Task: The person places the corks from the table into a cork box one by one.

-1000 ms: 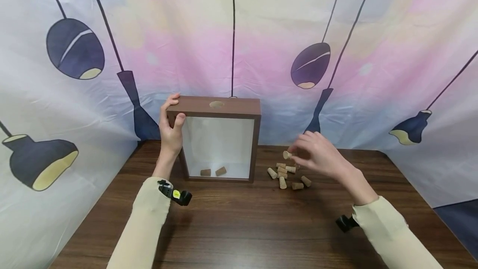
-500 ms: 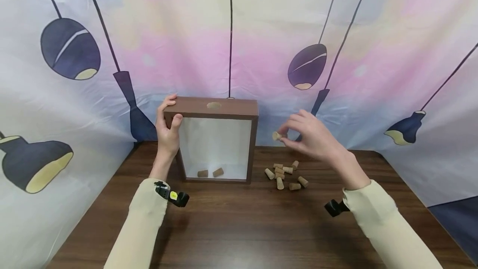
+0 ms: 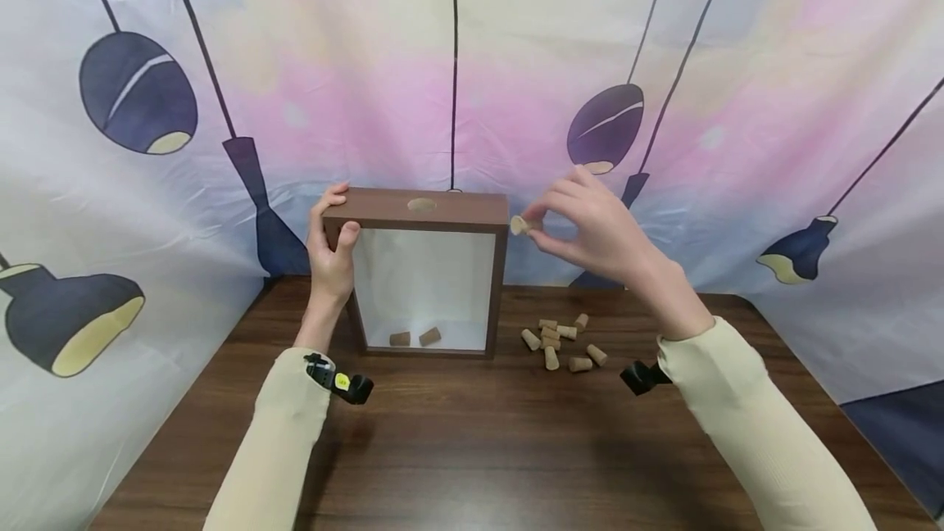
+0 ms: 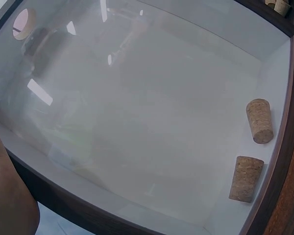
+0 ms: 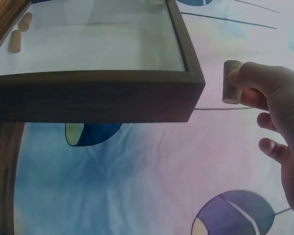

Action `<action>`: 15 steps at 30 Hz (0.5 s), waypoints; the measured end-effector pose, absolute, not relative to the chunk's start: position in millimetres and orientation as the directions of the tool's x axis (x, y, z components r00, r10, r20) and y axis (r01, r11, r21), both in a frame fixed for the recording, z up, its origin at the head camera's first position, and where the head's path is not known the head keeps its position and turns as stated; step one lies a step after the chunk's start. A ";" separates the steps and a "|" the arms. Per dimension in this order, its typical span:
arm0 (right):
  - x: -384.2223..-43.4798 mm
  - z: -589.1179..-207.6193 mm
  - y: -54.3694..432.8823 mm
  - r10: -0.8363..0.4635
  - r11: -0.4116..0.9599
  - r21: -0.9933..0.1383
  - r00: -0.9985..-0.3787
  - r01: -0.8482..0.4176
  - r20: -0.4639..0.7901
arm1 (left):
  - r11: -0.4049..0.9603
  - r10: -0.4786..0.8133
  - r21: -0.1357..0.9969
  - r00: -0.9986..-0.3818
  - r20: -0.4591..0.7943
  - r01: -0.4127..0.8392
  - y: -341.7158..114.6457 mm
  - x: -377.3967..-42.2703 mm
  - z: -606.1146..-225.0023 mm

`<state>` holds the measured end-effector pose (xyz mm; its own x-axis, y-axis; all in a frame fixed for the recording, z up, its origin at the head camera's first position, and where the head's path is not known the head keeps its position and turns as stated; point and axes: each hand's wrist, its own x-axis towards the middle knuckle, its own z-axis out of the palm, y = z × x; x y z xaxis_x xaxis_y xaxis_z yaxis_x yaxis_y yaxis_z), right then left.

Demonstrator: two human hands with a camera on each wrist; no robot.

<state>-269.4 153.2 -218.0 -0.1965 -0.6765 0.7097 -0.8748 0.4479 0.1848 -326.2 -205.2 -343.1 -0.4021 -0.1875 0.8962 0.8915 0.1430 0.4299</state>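
A brown wooden shadow box (image 3: 428,210) with a clear front stands upright on the table, a round hole (image 3: 422,205) in its top. Two corks, one cork (image 4: 259,121) and another cork (image 4: 246,178), lie inside on its floor. My left hand (image 3: 330,248) grips the box's upper left corner, thumb on the front and fingers over the top. Between thumb and index finger, my right hand (image 3: 590,224) pinches a cork (image 5: 232,82) just off the box's upper right corner, level with its top.
Several loose corks (image 3: 551,334) lie in a small cluster on the dark wooden table (image 3: 472,441), right of the box. A fabric backdrop (image 3: 354,64) printed with lamps hangs behind the table and along its sides.
My right hand has lifted the pinched cork up from beside the cluster and carried it left toward the top of the box. The left hand keeps its grip on the box.
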 end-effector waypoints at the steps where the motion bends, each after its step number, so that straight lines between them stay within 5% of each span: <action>1: -270.0 -215.5 150.5 -0.680 0.449 0.194 -0.193 -0.872 0.707 | 0.143 -0.188 0.430 -0.403 0.896 0.891 -205.6 -327.1 -343.2; 9: -276.3 -199.6 126.1 -0.688 0.437 0.177 -0.201 -0.882 0.698 | 0.143 -0.187 0.432 -0.405 0.895 0.890 -207.2 -325.6 -342.5; 15: -279.2 -187.1 104.8 -0.683 0.482 0.051 -0.339 -0.875 0.647 | 0.138 -0.195 0.427 -0.398 0.896 0.894 -207.3 -323.8 -340.0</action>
<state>-279.2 104.8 -187.1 -0.3386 -0.6830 0.6472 -0.8748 0.4819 0.0508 -323.8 -207.3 -340.0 -0.3983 -0.1952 0.8962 0.8936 0.1377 0.4272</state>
